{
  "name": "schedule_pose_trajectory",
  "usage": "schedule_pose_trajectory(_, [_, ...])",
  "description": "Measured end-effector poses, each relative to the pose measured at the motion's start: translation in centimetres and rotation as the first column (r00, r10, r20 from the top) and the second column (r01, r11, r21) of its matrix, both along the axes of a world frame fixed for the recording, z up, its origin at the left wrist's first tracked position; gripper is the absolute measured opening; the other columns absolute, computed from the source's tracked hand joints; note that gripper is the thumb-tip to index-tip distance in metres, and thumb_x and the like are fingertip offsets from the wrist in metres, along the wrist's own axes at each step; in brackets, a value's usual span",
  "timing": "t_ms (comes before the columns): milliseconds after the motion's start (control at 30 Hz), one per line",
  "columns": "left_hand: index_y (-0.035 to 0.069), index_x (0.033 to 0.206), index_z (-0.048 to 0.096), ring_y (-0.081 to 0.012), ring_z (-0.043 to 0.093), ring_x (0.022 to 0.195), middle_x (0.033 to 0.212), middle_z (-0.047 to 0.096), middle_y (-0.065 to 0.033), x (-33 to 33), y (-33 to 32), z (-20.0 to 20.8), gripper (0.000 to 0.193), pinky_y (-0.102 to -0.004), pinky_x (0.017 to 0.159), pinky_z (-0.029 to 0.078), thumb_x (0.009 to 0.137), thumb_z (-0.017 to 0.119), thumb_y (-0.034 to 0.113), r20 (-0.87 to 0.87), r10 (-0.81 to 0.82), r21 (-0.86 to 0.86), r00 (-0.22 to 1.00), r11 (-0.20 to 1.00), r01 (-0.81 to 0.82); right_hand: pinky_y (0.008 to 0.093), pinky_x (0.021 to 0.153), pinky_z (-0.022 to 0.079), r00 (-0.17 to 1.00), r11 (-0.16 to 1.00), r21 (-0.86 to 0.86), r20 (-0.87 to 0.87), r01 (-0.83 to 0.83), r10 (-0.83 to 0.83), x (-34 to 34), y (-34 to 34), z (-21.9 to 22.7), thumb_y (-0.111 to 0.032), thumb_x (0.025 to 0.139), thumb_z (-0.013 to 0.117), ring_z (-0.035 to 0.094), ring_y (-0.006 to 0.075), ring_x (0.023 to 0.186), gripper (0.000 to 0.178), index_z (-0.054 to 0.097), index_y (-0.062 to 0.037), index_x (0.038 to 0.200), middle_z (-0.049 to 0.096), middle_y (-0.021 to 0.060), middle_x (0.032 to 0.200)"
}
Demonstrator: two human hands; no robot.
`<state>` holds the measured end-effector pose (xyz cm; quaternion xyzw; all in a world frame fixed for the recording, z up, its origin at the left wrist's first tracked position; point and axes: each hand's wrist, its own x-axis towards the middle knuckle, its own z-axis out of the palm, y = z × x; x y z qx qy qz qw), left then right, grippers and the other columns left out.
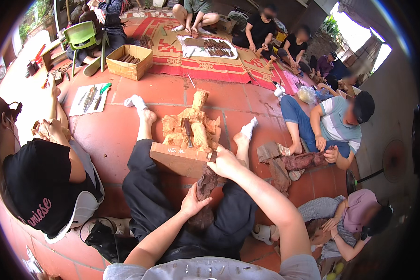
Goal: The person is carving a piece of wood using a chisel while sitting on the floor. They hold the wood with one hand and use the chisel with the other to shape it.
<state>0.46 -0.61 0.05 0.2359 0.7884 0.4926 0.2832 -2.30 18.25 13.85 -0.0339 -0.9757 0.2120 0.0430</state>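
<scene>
The left hand (194, 201) holds a dark brown wood carving (206, 182), while the right hand (226, 163) curls near the right edge of the wooden block (179, 161), its grip unclear.

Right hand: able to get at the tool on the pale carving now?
Probably yes: the tool rests uncovered against the near side of the pale carving, close to the right hand, though that hand is at the dark carving.

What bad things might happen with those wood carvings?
The dark carving might twist, since the left hand grips its side. The right hand is close by, so a slip might bump the left. The tool against the pale carving might get knocked down.
</scene>
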Motion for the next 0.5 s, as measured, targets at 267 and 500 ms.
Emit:
schedule_pose_trajectory(267, [0.003, 0.143, 0.031, -0.0349, 0.049, 0.126, 0.137, 0.047, -0.0220, -0.3, 0.2, -0.8, 0.096, -0.0402, 0.102, 0.043, 0.072, 0.078, 0.046, -0.027, 0.003, 0.026, 1.000, 1.000, -0.002, 0.0469, 0.087, 0.049, 0.967, 0.998, 0.066, 0.255, -0.008, -0.009, -2.3, 0.4, 0.7, -0.022, 0.081, 0.065, 0.061, 0.0424, 0.100, 0.029, 0.069, -0.0038, 0.103, 0.060, 0.0258, 0.108])
schedule_pose_trajectory(500, [0.006, 0.143, 0.032, -0.0382, 0.052, 0.119, 0.130, 0.052, -0.0243, -0.1, 0.2, -1.2, 0.093, -0.0427, 0.099, 0.044, 0.071, 0.077, 0.046, -0.069, 0.047, 0.048, 0.996, 0.998, -0.044, 0.0462, 0.083, 0.052, 0.943, 0.977, 0.205, 0.333, -0.052, -0.020, -4.0, 0.2, 1.7, -0.023, 0.081, 0.063, 0.065, 0.0380, 0.092, 0.027, 0.069, 0.0011, 0.090, 0.067, 0.0232, 0.093])
